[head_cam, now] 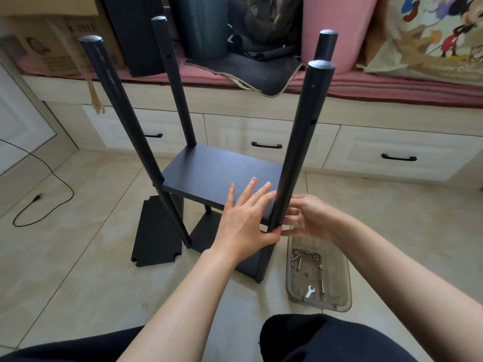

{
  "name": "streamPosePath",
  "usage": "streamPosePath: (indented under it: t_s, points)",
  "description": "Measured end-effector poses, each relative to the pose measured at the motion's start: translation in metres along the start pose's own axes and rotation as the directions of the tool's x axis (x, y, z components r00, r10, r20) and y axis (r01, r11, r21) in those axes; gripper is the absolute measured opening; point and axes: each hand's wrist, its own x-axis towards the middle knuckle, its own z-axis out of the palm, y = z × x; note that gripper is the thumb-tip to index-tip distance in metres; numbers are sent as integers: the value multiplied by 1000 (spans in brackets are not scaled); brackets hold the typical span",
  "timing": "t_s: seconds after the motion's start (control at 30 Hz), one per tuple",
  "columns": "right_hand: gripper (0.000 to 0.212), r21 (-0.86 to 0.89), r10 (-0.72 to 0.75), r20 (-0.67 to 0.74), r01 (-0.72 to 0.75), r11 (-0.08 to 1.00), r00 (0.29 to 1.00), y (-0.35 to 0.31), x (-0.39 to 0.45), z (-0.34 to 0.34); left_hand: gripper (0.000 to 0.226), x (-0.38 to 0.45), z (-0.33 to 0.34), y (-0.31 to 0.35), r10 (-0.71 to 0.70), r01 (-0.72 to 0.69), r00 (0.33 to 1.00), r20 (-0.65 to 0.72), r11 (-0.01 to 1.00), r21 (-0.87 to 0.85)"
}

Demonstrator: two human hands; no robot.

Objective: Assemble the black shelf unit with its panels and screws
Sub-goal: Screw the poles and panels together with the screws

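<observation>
Left hand (245,218) lies spread flat on the shelf panel (222,173), thumb at the near-right pole (298,142). Right hand (308,218) curls its fingers at that pole's joint; what it pinches can't be told. Unit stands on floor beside the screw tray (342,278).

cardboard box (60,40): "X-2019" | cartoon bag (431,35): blurred script, unreadable; nothing else legible

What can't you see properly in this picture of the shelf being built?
- Head view: whether a screw sits between the right hand and the near right post; the fingers and post hide that spot.
- The bottom panel is mostly hidden by the middle panel and the left hand.
- The small parts in the clear tray are too small to count.
- The cardboard box print is blurred.
</observation>
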Motion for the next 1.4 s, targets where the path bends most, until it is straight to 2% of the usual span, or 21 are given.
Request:
streamPosePath:
  t_s: [0.1,0.37,0.57,0.67,0.8,1.0,1.13,1.23,1.4]
  points:
    - [36,-4,-17,-4,17,1000,1000,1,-1,2,69,0,1,-5,-5,2,999,44,998,67]
    - [24,86,-39,-67,44,995,997,15,-16,-7,65,-4,10,-7,1,4,999,-42,993,120]
    - [20,-28,57,-180,-63,998,982,59,-29,-51,54,-5,14,-3,-18,26,997,-71,995,100]
    - [20,-103,93,-234,-120,987,968,91,-24,-75,57,-5,13,-2,-40,46,998,-52,993,108]
    - [17,-101,166,-318,-207,973,933,132,-2,-94,59,-6,12,1,-46,53,997,-56,991,124]
    - [20,-164,191,-408,-277,947,893,168,42,-102,54,-5,15,-1,-21,34,995,-102,991,129]
    - [21,-295,134,-443,-285,912,887,184,75,-102,50,-5,22,-2,0,21,987,-163,992,124]
    - [25,-476,22,-445,-257,841,895,189,96,-102,51,-4,26,-1,34,-7,979,-201,991,134]
    - [23,-622,-92,-461,-247,743,883,193,125,-100,51,-2,30,-4,56,-18,970,-236,987,160]
